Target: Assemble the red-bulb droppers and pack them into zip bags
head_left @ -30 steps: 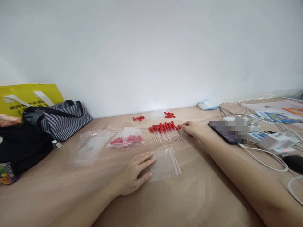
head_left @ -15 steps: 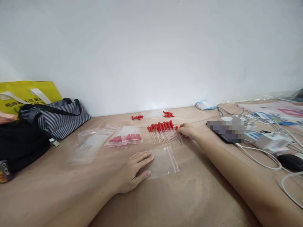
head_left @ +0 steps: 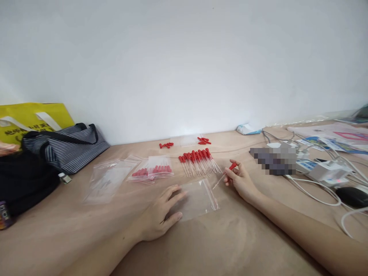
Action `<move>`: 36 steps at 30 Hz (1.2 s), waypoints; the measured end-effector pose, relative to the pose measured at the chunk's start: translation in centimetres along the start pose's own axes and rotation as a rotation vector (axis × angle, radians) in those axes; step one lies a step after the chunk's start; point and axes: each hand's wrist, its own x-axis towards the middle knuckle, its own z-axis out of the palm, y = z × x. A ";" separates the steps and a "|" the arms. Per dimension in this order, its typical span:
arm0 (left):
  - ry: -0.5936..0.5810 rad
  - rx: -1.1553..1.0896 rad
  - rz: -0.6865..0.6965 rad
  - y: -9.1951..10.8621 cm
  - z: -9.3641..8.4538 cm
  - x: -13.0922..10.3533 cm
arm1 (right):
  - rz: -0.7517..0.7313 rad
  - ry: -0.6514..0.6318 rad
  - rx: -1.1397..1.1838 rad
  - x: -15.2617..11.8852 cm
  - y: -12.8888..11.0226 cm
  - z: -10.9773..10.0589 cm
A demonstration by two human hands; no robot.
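My right hand (head_left: 236, 179) pinches a dropper (head_left: 233, 166) by its red bulb. Its thin clear tube slants down to the left, the tip close to the mouth of a clear zip-lock bag (head_left: 194, 199). On the bag's left end my left hand (head_left: 161, 214) rests with fingers apart, holding nothing. Beyond the bag lies a row of red-bulbed droppers (head_left: 198, 159), tubes toward me. To the left are filled bags (head_left: 159, 168) with red bulbs showing through, beside flat clear bags (head_left: 105, 182).
Loose red bulbs (head_left: 166, 145) and another small group of red bulbs (head_left: 204, 140) lie near the wall. A striped bag (head_left: 69, 143) and a yellow bag (head_left: 34, 115) stand left. A phone (head_left: 273, 163), white cables (head_left: 316, 191) and a black mouse (head_left: 352, 196) are at right.
My right hand has taken a dropper from the right end of the row and brought it nearer, toward the bag's mouth. My left hand stays on the bag.
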 end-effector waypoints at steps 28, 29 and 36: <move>0.019 -0.083 -0.021 0.1 0.1 1.2 | 0.002 -0.510 -0.350 -0.9 -0.3 0.3; 0.019 -0.083 -0.020 0.1 0.1 1.2 | -0.033 -0.537 -0.417 -0.7 -0.4 0.0; 0.025 -0.068 0.052 -0.3 0.3 1.3 | -0.249 -0.644 -0.587 0.0 -0.5 -0.9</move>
